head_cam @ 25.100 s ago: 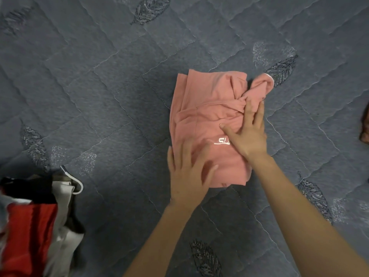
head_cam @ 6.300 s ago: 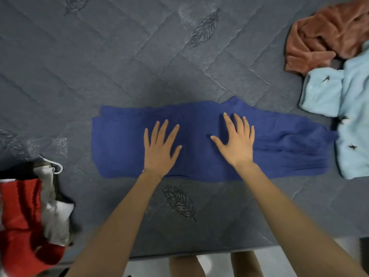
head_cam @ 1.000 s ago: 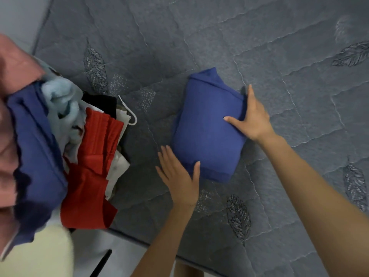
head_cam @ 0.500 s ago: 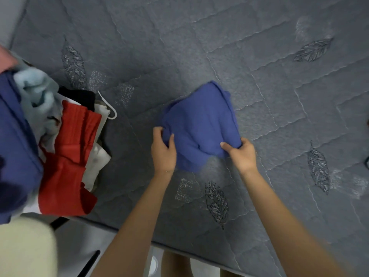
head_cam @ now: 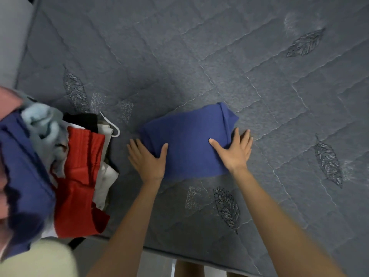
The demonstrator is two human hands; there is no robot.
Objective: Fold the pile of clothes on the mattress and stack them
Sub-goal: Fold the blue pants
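Both hands — left hand [head_cam: 148, 159], right hand [head_cam: 235, 150] — press flat-fingered on the folded blue garment [head_cam: 189, 140]; next, lift it onto the stack [head_cam: 60, 166] at left.

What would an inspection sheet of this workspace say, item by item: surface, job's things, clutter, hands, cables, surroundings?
Surface: grey quilted mattress with stitched leaf patterns.
Job's things: folded blue garment lies flat near the front edge; mixed pile of clothes at the left, a red garment on it.
Clutter: nothing seen.
Hands: left hand and right hand lie flat at the garment's two sides, thumbs on top.
Cables: nothing seen; only a white loop sticks out of the pile.
Surroundings: pale surface beyond the mattress's left edge; the person's legs below the front edge; blurred cream thing at bottom left.
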